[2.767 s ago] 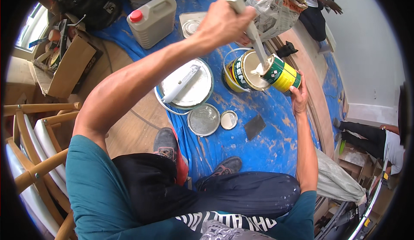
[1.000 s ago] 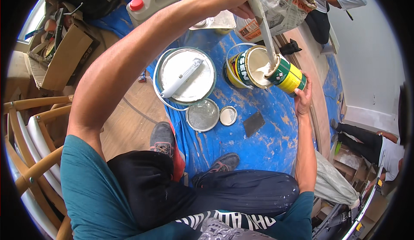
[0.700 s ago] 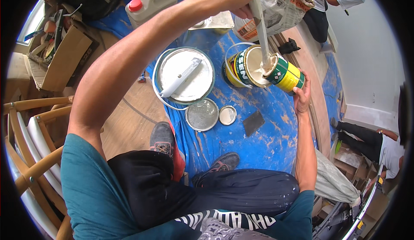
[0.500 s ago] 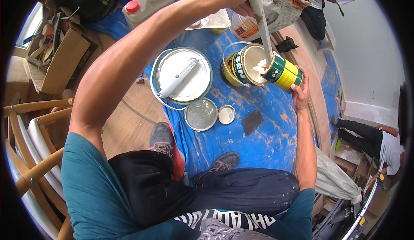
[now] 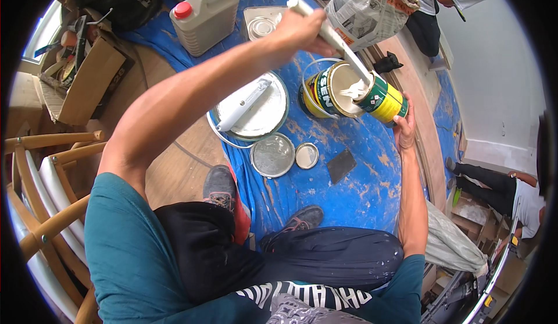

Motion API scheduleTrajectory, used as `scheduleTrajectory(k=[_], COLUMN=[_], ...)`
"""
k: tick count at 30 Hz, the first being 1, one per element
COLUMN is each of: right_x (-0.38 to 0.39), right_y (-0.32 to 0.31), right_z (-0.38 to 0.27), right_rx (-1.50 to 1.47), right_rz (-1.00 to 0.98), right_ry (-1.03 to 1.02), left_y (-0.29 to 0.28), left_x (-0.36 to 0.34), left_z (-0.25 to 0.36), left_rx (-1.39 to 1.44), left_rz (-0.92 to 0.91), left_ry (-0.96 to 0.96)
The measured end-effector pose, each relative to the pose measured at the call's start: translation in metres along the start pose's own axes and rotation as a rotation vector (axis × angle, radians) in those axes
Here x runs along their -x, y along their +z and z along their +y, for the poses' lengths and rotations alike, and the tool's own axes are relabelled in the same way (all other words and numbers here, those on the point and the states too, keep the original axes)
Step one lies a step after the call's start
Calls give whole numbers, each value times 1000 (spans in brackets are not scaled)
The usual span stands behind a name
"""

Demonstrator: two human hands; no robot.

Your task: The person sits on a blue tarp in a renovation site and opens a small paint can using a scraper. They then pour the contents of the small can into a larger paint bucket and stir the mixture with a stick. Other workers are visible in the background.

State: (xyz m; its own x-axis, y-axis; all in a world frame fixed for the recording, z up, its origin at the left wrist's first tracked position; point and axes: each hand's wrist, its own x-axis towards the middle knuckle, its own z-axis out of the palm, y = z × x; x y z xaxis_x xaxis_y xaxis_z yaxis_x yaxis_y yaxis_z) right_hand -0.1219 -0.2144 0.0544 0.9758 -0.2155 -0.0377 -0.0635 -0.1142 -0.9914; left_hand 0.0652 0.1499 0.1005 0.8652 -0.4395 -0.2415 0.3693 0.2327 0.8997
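My left hand [image 5: 302, 32] is closed around a long, flat, paint-smeared stirring stick [image 5: 350, 49]. The stick slants down to the right, its lower end inside the mouth of a small green-and-yellow paint can [image 5: 385, 103]. My right hand [image 5: 407, 127] grips that can by its base and side, holding it tilted over a larger paint can [image 5: 315, 94] with a wire handle. Thick white paint [image 5: 353, 90] hangs at the small can's lip, above the larger can's opening. Left of them stands a white-topped bucket [image 5: 270, 120] with a white-handled tool [image 5: 238, 113] lying across it.
Two round lids, one large [image 5: 272, 156] and one small [image 5: 307, 156], lie on the blue sheet [image 5: 360, 193] beside a dark flat square [image 5: 340, 166]. Behind are a jerrycan [image 5: 206, 18] and a bag [image 5: 372, 10]. Wooden chairs [image 5: 58, 219] stand left; two people are at right.
My left hand has come down and to the left, and the stick leans over more, its upper end now showing above the hand. My right hand and the small can have hardly moved.
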Motion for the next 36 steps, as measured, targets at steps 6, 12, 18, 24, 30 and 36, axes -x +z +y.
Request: scheduleTrajectory(k=[6, 12, 18, 24, 30, 36], right_x=[-2, 0, -4, -5, -1, -1], right_y=[0, 5, 16, 18, 24, 11], right_z=[0, 7, -8, -8, -16, -17], right_rx=[31, 28, 345, 331, 291, 222], right_rz=[-16, -19, 15, -34, -58, -68], right_ry=[-23, -32, -119, -154, -113, -67], left_y=[8, 12, 12, 18, 6, 7], left_x=[20, 35, 32, 34, 41, 65], left_z=[-49, -18, 5, 42, 65, 94], left_rx=[202, -205, -399, -602, -572, -545], left_rz=[-63, -3, 107, 101, 35, 24], left_ry=[13, 267, 578, 650, 616, 541])
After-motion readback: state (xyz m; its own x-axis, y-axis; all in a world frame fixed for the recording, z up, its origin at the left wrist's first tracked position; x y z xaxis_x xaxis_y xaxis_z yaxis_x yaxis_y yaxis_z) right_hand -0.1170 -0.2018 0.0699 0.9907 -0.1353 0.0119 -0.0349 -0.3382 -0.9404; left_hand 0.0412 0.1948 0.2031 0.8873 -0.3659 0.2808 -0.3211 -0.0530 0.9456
